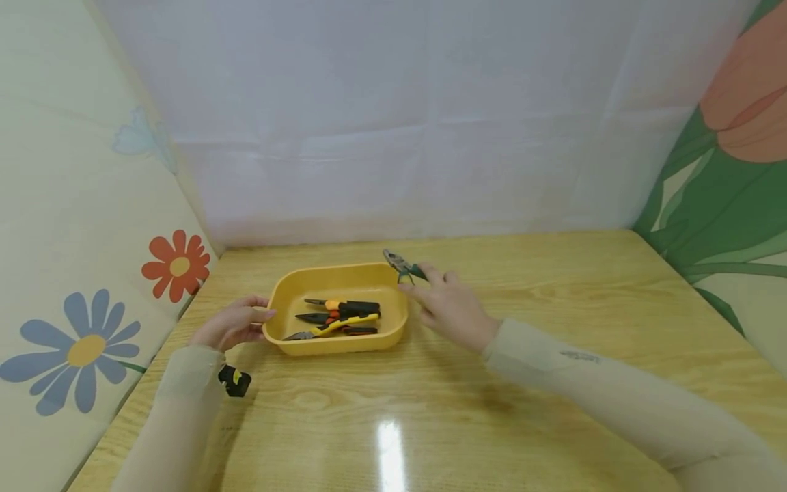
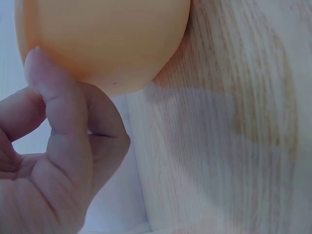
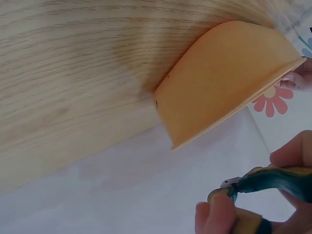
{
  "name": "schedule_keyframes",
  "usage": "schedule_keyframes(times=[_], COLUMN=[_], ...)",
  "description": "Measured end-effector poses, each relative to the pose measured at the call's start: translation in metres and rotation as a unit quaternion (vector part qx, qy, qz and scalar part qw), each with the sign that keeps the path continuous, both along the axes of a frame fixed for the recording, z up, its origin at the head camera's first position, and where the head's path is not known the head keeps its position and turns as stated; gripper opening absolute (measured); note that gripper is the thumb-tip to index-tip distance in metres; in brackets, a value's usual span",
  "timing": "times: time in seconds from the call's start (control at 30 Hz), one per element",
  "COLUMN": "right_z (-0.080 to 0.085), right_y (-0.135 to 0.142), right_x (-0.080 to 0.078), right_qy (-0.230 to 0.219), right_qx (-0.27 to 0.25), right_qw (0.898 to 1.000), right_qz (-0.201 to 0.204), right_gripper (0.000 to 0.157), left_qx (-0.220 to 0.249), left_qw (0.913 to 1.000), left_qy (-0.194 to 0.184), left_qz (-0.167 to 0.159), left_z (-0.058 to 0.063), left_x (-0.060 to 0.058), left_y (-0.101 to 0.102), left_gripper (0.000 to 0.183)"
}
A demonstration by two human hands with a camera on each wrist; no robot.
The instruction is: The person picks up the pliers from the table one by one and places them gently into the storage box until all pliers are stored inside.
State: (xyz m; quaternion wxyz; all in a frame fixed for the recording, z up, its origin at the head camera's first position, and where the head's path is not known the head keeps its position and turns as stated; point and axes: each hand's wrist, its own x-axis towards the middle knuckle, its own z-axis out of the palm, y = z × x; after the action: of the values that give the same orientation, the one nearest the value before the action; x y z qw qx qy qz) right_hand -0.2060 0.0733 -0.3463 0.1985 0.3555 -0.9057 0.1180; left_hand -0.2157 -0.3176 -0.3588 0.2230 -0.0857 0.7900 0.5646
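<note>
A yellow plastic tray (image 1: pixel 338 347) sits on the table, with several pliers lying inside it. My left hand (image 1: pixel 233 324) pinches its left end; in the left wrist view the thumb (image 2: pixel 48 78) lies against the tray wall. Over the tray's right end, my right hand (image 1: pixel 455 307) holds combination pliers (image 1: pixel 396 261) with green and yellow handles, metal head pointing up and left. Inside the tray are black-handled pliers with an orange part (image 1: pixel 359 307), black and red pliers (image 1: pixel 315 318) and yellow-handled pliers (image 1: pixel 347 321). Another black and red handle is partly covered.
The wood-grain table (image 1: pixel 553 294) extends to the right and front of the tray. Behind it hangs a white cloth backdrop (image 1: pixel 393 123), with flower-printed panels (image 1: pixel 55 239) at both sides. A small black device (image 1: pixel 235 380) is at my left wrist.
</note>
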Motion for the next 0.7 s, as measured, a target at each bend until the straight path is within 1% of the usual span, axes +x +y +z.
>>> schedule_keyframes(times=[0.27, 0.33, 0.47, 0.53, 0.57, 0.7], right_z=[0.003, 0.003, 0.002, 0.001, 0.000, -0.002], right_y=[-0.013, -0.016, -0.023, -0.026, -0.028, -0.034], right_x=[-0.001, -0.002, -0.006, -0.008, -0.009, -0.013], right_qy=[-0.025, -0.026, -0.022, -0.017, -0.017, -0.017], right_qx=[0.012, 0.020, 0.042, 0.052, 0.057, 0.068], right_qw=[0.999, 0.998, 0.996, 0.996, 0.995, 0.993], right_qz=[0.035, 0.048, 0.070, 0.076, 0.078, 0.092], right_gripper=[0.051, 0.052, 0.052, 0.052, 0.053, 0.053], left_qx=[0.000, 0.008, 0.033, 0.035, 0.031, -0.002], left_qw=[0.9999, 0.9997, 0.9981, 0.9973, 0.9970, 0.9974], left_qy=[-0.013, -0.017, -0.030, -0.040, -0.044, -0.048], left_qz=[-0.003, -0.012, -0.041, -0.051, -0.056, -0.053], left_z=[0.002, 0.002, 0.003, 0.005, 0.007, 0.014], left_x=[-0.004, -0.007, -0.012, -0.014, -0.015, -0.018], left_y=[0.001, -0.001, -0.008, -0.011, -0.011, -0.009], left_gripper=[0.031, 0.030, 0.017, 0.013, 0.014, 0.029])
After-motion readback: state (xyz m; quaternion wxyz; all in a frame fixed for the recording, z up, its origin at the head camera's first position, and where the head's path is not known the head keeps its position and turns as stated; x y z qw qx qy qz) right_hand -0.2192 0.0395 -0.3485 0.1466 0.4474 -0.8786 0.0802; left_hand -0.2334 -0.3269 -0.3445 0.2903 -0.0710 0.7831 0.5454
